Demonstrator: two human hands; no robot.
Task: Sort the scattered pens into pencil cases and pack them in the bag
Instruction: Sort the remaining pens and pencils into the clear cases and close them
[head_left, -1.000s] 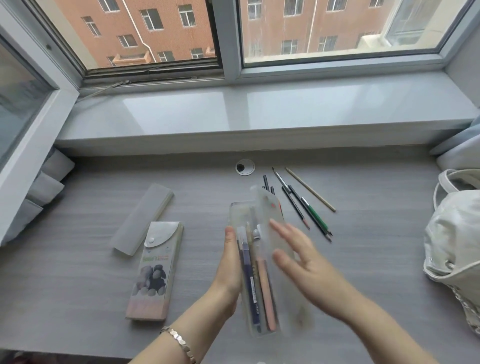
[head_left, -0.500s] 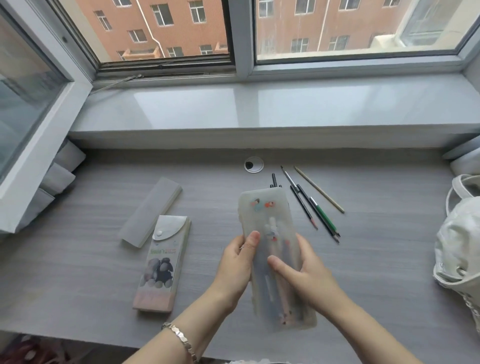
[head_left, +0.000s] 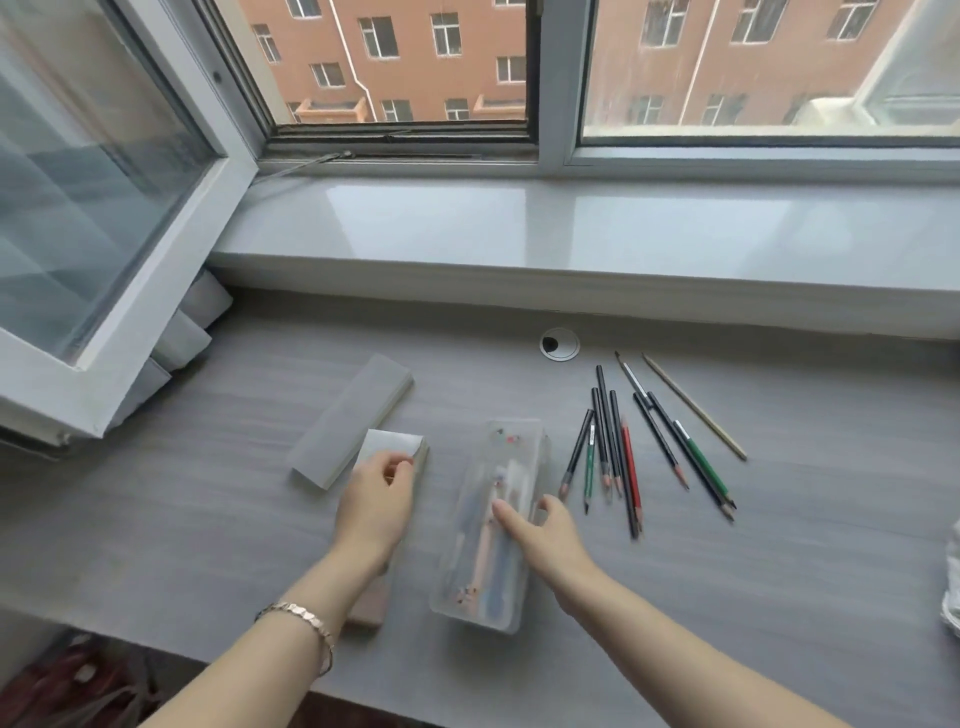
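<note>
While one translucent plastic pencil case (head_left: 485, 561) lies closed near the front edge of the bench with pens showing through its lid, I judge the task about a third done. The right hand (head_left: 550, 535) rests on this case, forefinger straight along the lid and thumb against its right side, not gripping. Just left of it lies a flat card pencil case with a white flap (head_left: 395, 444), largely covered by the left hand (head_left: 376, 501). The fingertips curl at the flap and seem to pinch its edge, so opening it looks like the step in hand. Beside that case's far left corner a frosted grey flat case (head_left: 348, 418) lies slantwise and closed; whether it holds anything cannot be told. Right of the filled case, the loose pencils (head_left: 623, 457) and a thin brush lie unsorted toward the middle of the bench. No case is packed yet; only a sliver of the white bag (head_left: 953, 587) shows at the right edge.

The grey wood-grain bench (head_left: 208, 519) runs beneath a pale glossy window sill (head_left: 571, 234). A white window sash (head_left: 156, 249) swings inward over the bench's left end, and brick buildings stand outside. A round cable grommet (head_left: 559, 344) sits near the back edge.
</note>
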